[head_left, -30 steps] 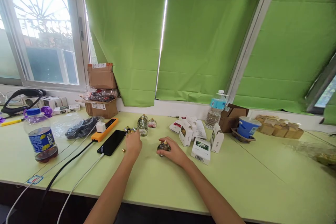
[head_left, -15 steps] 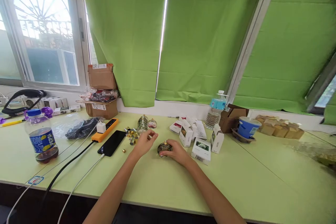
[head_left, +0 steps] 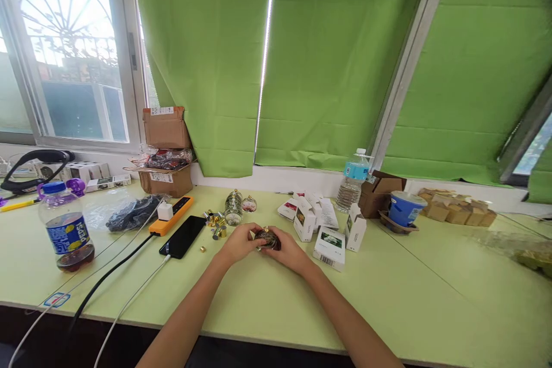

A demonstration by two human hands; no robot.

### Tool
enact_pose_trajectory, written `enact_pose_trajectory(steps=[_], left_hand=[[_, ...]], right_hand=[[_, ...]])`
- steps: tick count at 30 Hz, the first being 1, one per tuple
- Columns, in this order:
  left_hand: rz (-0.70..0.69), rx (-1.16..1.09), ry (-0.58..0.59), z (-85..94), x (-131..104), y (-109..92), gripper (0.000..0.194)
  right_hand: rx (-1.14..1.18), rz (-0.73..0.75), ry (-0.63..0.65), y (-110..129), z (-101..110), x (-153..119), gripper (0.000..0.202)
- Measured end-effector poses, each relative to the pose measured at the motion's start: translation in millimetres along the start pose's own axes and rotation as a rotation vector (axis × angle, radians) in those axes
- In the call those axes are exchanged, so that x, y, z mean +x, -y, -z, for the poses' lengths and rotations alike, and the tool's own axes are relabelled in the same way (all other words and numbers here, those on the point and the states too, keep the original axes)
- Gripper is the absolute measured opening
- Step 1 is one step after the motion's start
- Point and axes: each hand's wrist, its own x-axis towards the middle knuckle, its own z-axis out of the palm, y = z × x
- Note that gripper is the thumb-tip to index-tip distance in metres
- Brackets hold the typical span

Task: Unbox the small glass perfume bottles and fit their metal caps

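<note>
Both hands meet around a small round glass bottle [head_left: 267, 238] with a dark pattern and a gold neck. My left hand [head_left: 238, 244] has its thumb and fingers closed on the bottle's left side. My right hand [head_left: 290, 251] wraps the right side. Beyond my left hand stands a patterned glass bottle [head_left: 233, 207], with a smaller pinkish round bottle [head_left: 249, 203] beside it. Gold and silver caps [head_left: 214, 219] lie in a loose pile left of these. One gold cap [head_left: 202, 249] lies apart, nearer to me. Small white boxes [head_left: 330, 247] stand and lie beyond my right hand.
A black phone [head_left: 183, 236] on a white cable and an orange power strip [head_left: 175, 215] are at the left, near a Pepsi bottle [head_left: 68, 236]. A water bottle [head_left: 352, 180], a blue cup [head_left: 404, 209] and brown cartons [head_left: 457, 210] line the back right.
My left hand has moved right and closed on the round bottle, which my right hand was holding alone. The view has shifted slightly.
</note>
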Motion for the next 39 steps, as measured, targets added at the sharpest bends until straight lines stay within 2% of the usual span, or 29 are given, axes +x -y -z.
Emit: enact_pose_trajectory(steps=[4, 10, 17, 30, 39], left_hand=[[0.042, 0.119, -0.066, 1.8, 0, 4, 0.028], [0.079, 0.297, -0.142, 3.3, 1, 9, 0.028], [0.144, 0.427, -0.131, 3.8, 0, 8, 0.04], [0.211, 0.511, -0.107, 6.6, 2, 2, 0.04], [0.204, 0.549, -0.083, 4.7, 3, 7, 0.042]], right_hand=[[0.009, -0.035, -0.021, -7, -4, 0, 0.057], [0.014, -0.049, -0.018, -22, -7, 1, 0.05], [0.001, -0.042, -0.016, -25, -8, 1, 0.048], [-0.009, -0.038, -0.006, -17, -6, 1, 0.044], [-0.023, -0.031, -0.002, -18, -5, 1, 0.044]])
